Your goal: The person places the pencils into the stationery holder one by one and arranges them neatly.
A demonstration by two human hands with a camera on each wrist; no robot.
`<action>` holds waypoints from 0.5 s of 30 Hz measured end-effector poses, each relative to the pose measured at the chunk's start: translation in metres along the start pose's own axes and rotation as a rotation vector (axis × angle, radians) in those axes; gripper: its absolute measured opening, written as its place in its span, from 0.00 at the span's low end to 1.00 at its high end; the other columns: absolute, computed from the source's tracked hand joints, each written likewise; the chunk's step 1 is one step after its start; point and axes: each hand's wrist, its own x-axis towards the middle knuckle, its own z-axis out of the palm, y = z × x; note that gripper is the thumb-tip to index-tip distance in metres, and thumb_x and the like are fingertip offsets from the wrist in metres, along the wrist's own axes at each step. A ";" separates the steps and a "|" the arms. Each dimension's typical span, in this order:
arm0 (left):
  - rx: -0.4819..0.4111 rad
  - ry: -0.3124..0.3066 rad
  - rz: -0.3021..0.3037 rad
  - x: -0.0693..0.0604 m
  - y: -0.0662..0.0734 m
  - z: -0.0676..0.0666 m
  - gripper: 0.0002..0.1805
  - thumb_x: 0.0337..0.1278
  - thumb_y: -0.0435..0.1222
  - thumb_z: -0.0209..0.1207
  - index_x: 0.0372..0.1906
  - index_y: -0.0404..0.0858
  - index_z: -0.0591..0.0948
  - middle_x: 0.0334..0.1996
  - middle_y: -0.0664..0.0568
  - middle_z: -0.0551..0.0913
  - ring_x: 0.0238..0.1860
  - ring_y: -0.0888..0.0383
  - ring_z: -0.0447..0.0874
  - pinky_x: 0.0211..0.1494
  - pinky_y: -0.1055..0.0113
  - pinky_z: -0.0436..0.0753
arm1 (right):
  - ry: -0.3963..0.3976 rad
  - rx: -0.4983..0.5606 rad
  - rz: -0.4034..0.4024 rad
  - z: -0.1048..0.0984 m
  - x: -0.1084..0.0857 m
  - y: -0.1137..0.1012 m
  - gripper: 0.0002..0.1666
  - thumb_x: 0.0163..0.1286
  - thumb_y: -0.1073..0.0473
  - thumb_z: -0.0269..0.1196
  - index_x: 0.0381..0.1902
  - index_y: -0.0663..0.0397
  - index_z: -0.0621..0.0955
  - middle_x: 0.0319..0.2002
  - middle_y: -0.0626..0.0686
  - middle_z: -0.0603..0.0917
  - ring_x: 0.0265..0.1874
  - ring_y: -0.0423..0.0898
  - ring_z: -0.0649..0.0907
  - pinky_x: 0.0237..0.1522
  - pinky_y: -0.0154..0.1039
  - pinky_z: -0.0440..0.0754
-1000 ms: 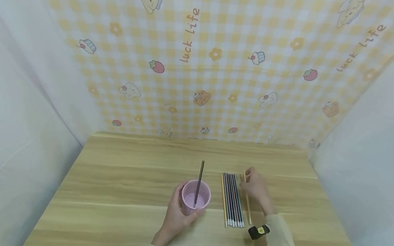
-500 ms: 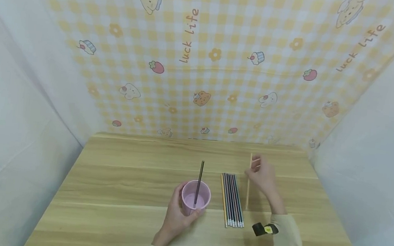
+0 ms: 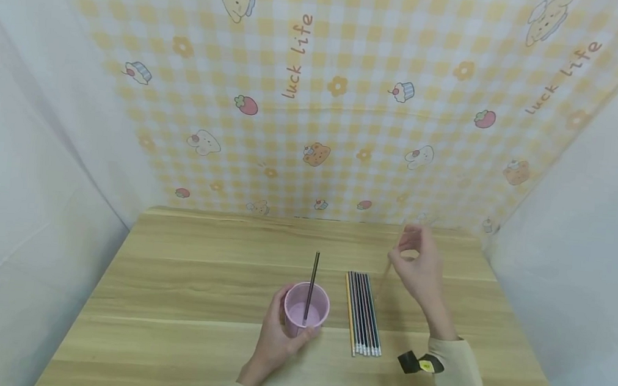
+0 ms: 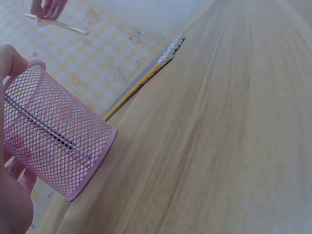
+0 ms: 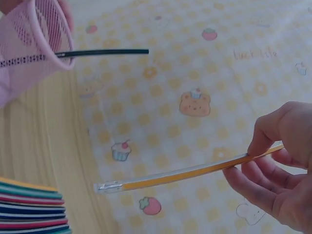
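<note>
A pink mesh pencil cup stands on the table, and my left hand grips it round its side. One dark pencil leans inside the cup, its upper end above the rim. Raised over the table at the right, my right hand pinches a yellow pencil between thumb and fingers. That pencil's white eraser end points down toward the table. Between the two hands lies a row of several pencils, side by side, mostly dark with a yellow one at the left edge.
The wood-grain table runs back to a yellow checked cloth printed with cartoon figures. White sheets hang at both sides. A black strap with a yellow tag is at my right wrist.
My right hand has lifted the yellow pencil off the table beside the row, moving up and slightly right. The pencil now tilts. The left hand and cup stay put.
</note>
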 end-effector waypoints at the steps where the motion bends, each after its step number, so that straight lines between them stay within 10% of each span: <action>1: -0.005 0.003 0.000 0.000 0.000 0.000 0.50 0.42 0.37 0.76 0.74 0.40 0.64 0.65 0.42 0.76 0.63 0.37 0.77 0.65 0.39 0.78 | 0.013 0.029 -0.013 0.000 0.000 -0.003 0.28 0.57 0.78 0.61 0.57 0.67 0.72 0.41 0.60 0.81 0.38 0.38 0.80 0.34 0.23 0.85; 15: 0.001 0.013 -0.017 -0.001 0.001 0.001 0.51 0.40 0.36 0.76 0.74 0.42 0.64 0.65 0.45 0.76 0.63 0.39 0.77 0.66 0.39 0.77 | 0.044 0.481 -0.201 0.020 -0.006 -0.037 0.26 0.56 0.85 0.56 0.54 0.77 0.69 0.40 0.51 0.79 0.39 0.43 0.83 0.34 0.29 0.88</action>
